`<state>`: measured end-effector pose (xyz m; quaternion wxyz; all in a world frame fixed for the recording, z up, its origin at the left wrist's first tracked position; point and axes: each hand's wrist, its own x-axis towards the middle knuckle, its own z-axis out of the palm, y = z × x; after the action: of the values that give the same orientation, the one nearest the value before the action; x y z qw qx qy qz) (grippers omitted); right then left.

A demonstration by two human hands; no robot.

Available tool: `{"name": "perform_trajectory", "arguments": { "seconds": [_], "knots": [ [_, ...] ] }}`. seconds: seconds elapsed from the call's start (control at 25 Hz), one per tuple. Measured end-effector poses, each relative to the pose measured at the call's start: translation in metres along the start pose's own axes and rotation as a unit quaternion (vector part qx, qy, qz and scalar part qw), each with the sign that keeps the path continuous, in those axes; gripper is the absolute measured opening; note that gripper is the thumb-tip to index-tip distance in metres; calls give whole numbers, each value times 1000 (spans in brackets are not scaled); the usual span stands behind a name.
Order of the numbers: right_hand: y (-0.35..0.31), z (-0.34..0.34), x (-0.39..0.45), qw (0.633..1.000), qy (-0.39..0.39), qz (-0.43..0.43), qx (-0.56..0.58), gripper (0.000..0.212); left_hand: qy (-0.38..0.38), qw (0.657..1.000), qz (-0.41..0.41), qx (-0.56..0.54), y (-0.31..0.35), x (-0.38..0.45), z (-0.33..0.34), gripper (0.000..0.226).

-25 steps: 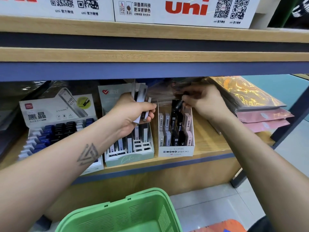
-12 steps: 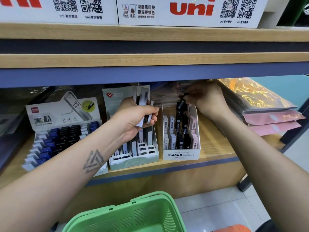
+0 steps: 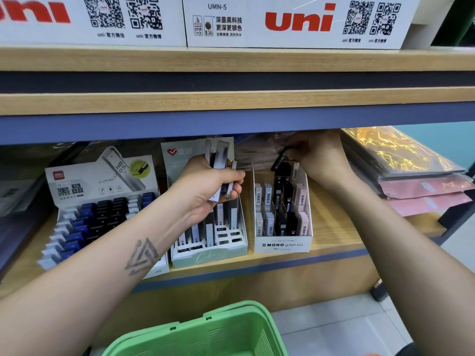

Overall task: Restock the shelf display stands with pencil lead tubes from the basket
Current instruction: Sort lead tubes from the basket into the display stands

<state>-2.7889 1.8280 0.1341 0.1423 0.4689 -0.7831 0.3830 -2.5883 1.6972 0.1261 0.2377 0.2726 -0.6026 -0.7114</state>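
Note:
My left hand (image 3: 208,186) grips a bundle of several grey and white lead tubes (image 3: 220,156), held upright in front of the mint-green display stand (image 3: 209,255). My right hand (image 3: 317,156) reaches to the back of the white MONO graph MG stand (image 3: 282,246) and pinches a black lead tube (image 3: 280,159), tilted above the stand's rear row. That stand holds white, black and pink tubes. The green basket (image 3: 203,332) sits below the shelf at the frame's bottom edge.
A white stand with blue, black and white tubes (image 3: 102,214) is at the left. Glossy gold and pink packs (image 3: 416,176) are stacked at the right. The upper shelf board (image 3: 231,106) hangs low over the stands, with white uni boxes (image 3: 295,21) on top.
My right hand has moved further back and up with the black tube, under the upper shelf's edge. My left hand keeps holding its bundle in the same place.

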Motion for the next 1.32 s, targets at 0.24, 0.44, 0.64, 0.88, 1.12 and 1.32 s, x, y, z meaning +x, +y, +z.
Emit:
{"name": "perform_trajectory", "arguments": {
  "seconds": [0.24, 0.44, 0.64, 0.88, 1.12, 1.32],
  "knots": [
    [-3, 10, 2, 999, -6, -21, -40, 15, 1, 1000, 4, 4, 1, -1, -1, 18],
    [-8, 26, 5, 993, -37, -26, -107, 13, 2, 1000, 6, 2, 2, -1, -3, 16],
    [-10, 33, 8, 986, -32, -17, -161, 14, 1, 1000, 10, 14, 1, 0, -6, 13],
    [-11, 37, 8, 976, -52, -14, -213, 19, -3, 1000, 10, 18, 0, 0, -5, 12],
    [-14, 51, 5, 954, -66, -29, -291, 18, -14, 1000, -3, 10, -2, 0, -4, 23],
    [-11, 57, 3, 945, -66, -35, -319, 25, -31, 999, -22, 0, -3, -2, -6, 18]
  ]
}}
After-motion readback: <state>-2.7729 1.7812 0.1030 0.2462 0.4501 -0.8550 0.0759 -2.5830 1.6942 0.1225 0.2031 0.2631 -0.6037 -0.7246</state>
